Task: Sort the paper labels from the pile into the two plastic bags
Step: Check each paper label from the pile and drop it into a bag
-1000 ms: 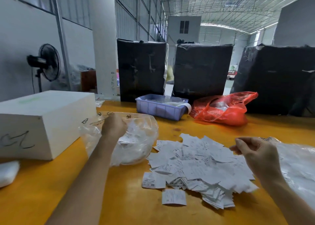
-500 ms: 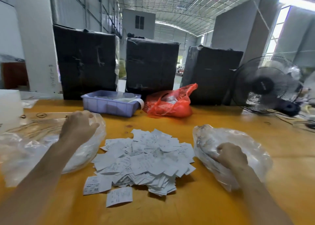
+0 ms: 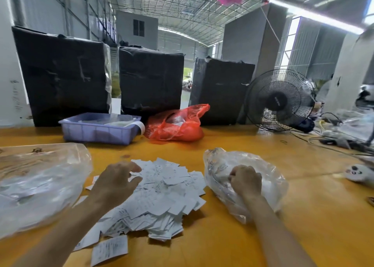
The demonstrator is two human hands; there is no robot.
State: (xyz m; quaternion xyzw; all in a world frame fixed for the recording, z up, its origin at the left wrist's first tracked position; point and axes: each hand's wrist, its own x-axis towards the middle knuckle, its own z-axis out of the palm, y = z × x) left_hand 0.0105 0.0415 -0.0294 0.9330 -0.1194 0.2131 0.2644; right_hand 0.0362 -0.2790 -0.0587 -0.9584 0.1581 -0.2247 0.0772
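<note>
A pile of white paper labels [image 3: 162,196] lies in the middle of the yellow table [image 3: 313,216]. A clear plastic bag [image 3: 36,185] holding labels sits to the left of the pile. A second clear bag [image 3: 269,177] with labels sits to the right. My left hand [image 3: 115,183] hovers over the pile's left side, fingers loosely spread and touching the top labels. My right hand [image 3: 245,180] is inside the mouth of the right bag with its fingers curled; what it holds is hidden.
A lilac plastic bin [image 3: 97,132] and a red plastic bag [image 3: 176,127] stand behind the pile. Three black-wrapped blocks [image 3: 149,80] line the table's far edge. A black fan [image 3: 280,99] and loose cables [image 3: 334,141] occupy the back right.
My left hand has come off the left bag and moved right onto the pile. My right hand stays in the right bag. The view has swung right.
</note>
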